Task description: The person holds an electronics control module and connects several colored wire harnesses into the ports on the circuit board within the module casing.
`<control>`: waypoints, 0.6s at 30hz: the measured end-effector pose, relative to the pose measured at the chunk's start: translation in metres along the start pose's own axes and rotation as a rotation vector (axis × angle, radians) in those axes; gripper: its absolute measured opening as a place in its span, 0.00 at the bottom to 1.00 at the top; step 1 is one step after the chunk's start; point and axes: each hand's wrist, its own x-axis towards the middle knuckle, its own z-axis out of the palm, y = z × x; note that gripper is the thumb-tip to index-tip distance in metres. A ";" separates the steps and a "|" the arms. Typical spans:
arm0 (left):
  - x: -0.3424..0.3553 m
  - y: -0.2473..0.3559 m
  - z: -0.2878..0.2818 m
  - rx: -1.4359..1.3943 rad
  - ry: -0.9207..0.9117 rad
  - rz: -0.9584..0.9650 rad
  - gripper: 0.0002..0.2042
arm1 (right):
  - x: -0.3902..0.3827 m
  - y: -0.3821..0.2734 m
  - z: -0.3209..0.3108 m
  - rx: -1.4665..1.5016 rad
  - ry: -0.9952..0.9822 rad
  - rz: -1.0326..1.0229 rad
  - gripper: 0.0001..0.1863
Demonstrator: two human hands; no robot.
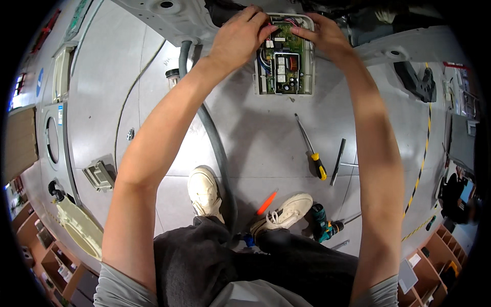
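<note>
A control board (283, 47) with green surface, relays and wires sits in a pale plastic housing (311, 84) at the top centre, below the grey metal edge of a large panel. My left hand (239, 37) is at the housing's upper left corner, its thumb and fingers pinched together by the red and dark wires; what they hold is too small to make out. At the upper right corner, my right hand (327, 37) grips the housing's rim, with its thumb over the board and the other fingers behind the edge. Pink wires (292, 21) run between the two hands.
On the tiled floor lie a yellow-handled screwdriver (316, 159), a black T-handled tool (338, 162), an orange pointed tool (266, 202) and a teal cordless drill (322, 225). A grey hose (212, 128) runs beside my left shoe. A black bracket (417, 82) lies right.
</note>
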 end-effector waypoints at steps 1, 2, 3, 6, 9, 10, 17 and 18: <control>0.001 0.000 -0.001 -0.014 -0.013 -0.010 0.13 | 0.003 0.005 0.000 -0.013 0.013 -0.002 0.28; 0.001 0.000 -0.003 -0.080 -0.014 -0.034 0.14 | 0.004 0.007 0.000 -0.027 0.025 -0.002 0.28; -0.002 -0.001 -0.006 -0.146 -0.015 -0.058 0.14 | 0.006 0.009 0.001 -0.041 0.037 -0.003 0.28; -0.009 -0.002 -0.016 -0.235 0.099 -0.126 0.16 | 0.005 0.012 0.004 0.044 0.019 0.000 0.27; -0.018 -0.010 -0.023 -0.203 0.155 -0.129 0.14 | 0.002 0.001 0.005 0.058 0.003 0.033 0.28; -0.020 -0.015 -0.022 -0.174 0.151 -0.116 0.14 | 0.001 -0.004 0.006 0.064 -0.006 0.052 0.28; -0.024 0.004 -0.020 0.010 0.141 0.101 0.14 | 0.001 0.007 0.008 0.283 0.033 0.004 0.27; -0.028 0.005 -0.016 0.060 0.124 0.119 0.14 | 0.001 0.006 0.009 0.315 0.027 -0.003 0.27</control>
